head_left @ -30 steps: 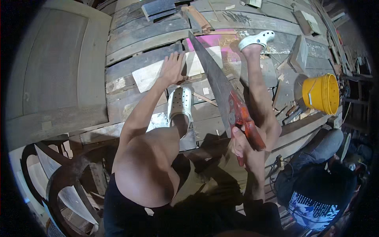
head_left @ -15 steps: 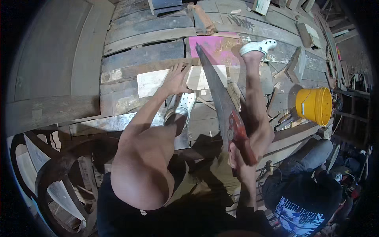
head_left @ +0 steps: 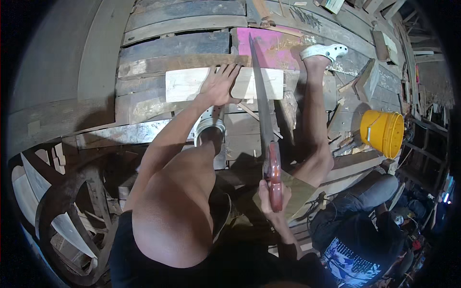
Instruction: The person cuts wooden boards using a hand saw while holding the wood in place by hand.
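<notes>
Planks (head_left: 177,43), grey and rough, carry a smooth, pale, rectangular board (head_left: 185,86); my left hand (head_left: 220,86) presses flat on it, spread. Rightward, a long tapering metal saw (head_left: 262,96) crosses over the board, whether touching I can't tell; my right hand (head_left: 274,200) wraps its glossy red handle (head_left: 274,165). Farther right sits a yellow bucket (head_left: 382,132). The blade (head_left: 265,120) has turned more edge-on than before.

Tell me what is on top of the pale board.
The left hand lies on the pale board; the saw blade crosses over its right part, contact unclear. The surface beneath both is hidden.
</notes>
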Motion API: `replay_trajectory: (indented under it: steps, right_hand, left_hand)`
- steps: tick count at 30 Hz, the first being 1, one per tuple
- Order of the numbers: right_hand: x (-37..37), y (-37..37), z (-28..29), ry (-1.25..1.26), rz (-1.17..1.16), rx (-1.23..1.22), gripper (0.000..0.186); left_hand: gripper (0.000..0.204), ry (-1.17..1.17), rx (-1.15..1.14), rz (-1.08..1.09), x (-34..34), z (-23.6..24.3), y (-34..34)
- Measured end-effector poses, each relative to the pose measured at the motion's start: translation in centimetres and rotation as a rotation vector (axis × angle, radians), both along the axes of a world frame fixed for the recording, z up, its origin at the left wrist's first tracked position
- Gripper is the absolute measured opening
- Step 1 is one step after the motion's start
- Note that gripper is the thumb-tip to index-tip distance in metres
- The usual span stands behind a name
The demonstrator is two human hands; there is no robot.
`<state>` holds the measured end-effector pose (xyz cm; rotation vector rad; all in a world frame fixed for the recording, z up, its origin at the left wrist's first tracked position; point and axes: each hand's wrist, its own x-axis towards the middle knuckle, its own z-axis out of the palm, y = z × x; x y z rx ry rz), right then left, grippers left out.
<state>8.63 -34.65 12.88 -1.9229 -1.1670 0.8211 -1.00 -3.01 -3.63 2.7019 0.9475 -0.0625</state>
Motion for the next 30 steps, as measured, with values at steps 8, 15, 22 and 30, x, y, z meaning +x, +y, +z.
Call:
replay_trajectory:
  steps: [8,15,22,30]
  right_hand:
    - [0.3,-1.2,-1.2,0.454,-0.378,0.023,0.006]
    - [0.1,0.1,-1.4,0.565,-0.419,0.101,0.005]
    - [-0.3,0.4,-1.0,0.573,-0.407,0.07,0.01]
    - [-0.5,0.2,1.8,0.503,-0.524,-0.172,0.005]
  left_hand:
    - [0.115,-0.09,0.013,-0.117,2.7,-1.8,1.6]
    - [0.114,-0.198,0.098,-0.123,3.8,-1.3,1.7]
    - [0.11,-0.112,0.097,-0.11,3.3,-1.5,1.9]
    - [0.115,-0.113,0.09,-0.144,4.0,-0.9,2.0]
